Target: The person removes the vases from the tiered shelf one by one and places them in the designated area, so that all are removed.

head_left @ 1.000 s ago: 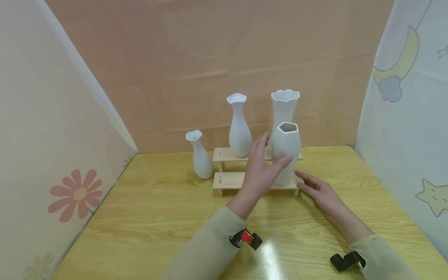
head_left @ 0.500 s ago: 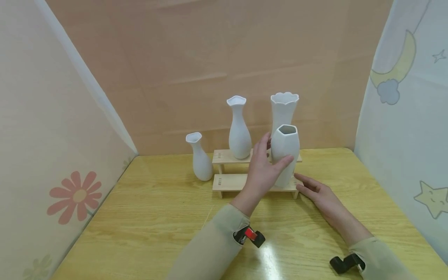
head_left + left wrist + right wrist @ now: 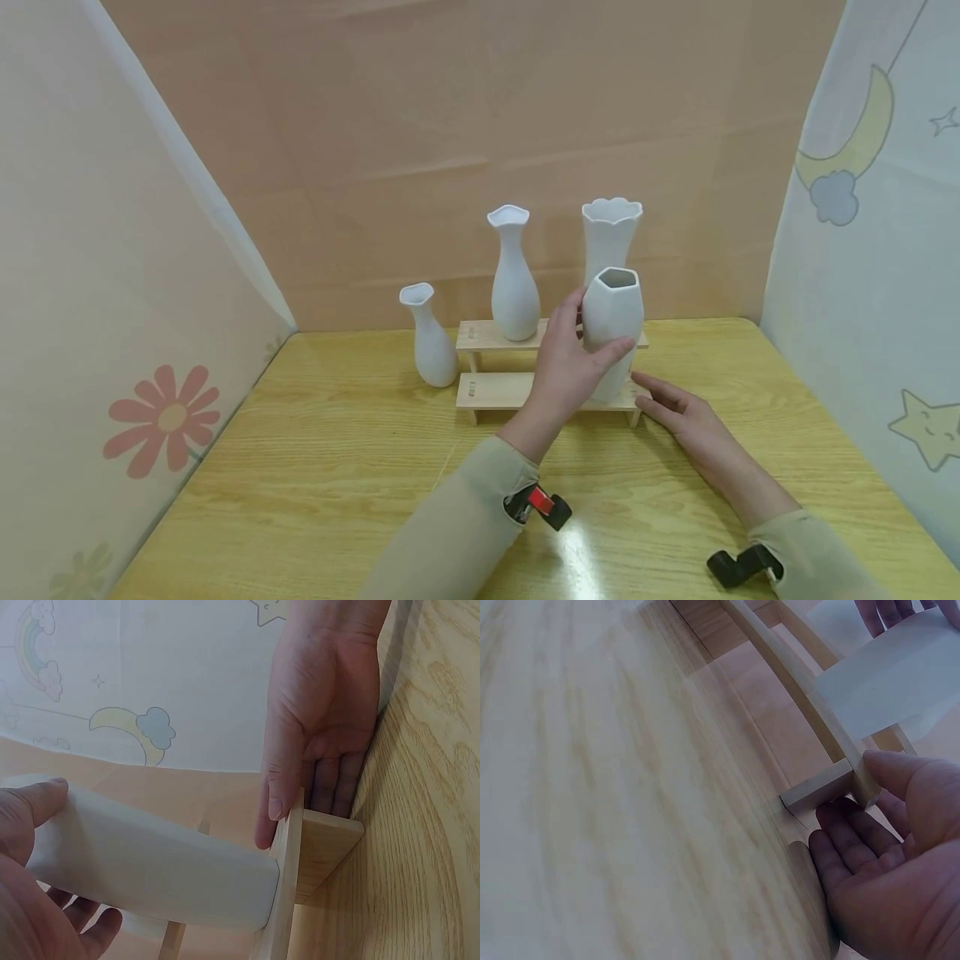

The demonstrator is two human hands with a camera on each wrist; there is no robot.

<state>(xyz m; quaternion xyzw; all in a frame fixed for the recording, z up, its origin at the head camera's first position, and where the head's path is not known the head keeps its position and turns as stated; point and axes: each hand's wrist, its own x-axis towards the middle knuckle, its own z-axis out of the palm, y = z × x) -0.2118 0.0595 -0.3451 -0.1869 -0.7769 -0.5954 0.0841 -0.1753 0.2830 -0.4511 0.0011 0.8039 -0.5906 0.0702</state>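
A white vase with a five-sided mouth (image 3: pixel 612 312) is grasped about its body by the left grip (image 3: pixel 564 362), the thumb laid across the near side and the fingers set around the far-left side. The vase is held upright just right of that grip, its base resting on the lower wooden step (image 3: pixel 491 390), at that step's right part. The right end of the same step is pinched by the right grip (image 3: pixel 688 423), the thumb placed on the board's end and the other fingers tucked by the leg below. Behind the held vase, a tall scallop-rimmed vase (image 3: pixel 611 233) is partly hidden. Beyond and left of the left grip, a long-necked vase (image 3: pixel 515 292) is seen upright on the upper wooden step (image 3: pixel 480 335). Farther left of that grip, a smaller vase (image 3: pixel 435 350) is stood on the wood-grained surface (image 3: pixel 337 467), near the steps' left ends. Well beyond both grips, a brown backdrop (image 3: pixel 480 125) is hung; well to the right of the right grip, a pale cloth (image 3: pixel 847 300) is printed with a moon, a cloud and stars.
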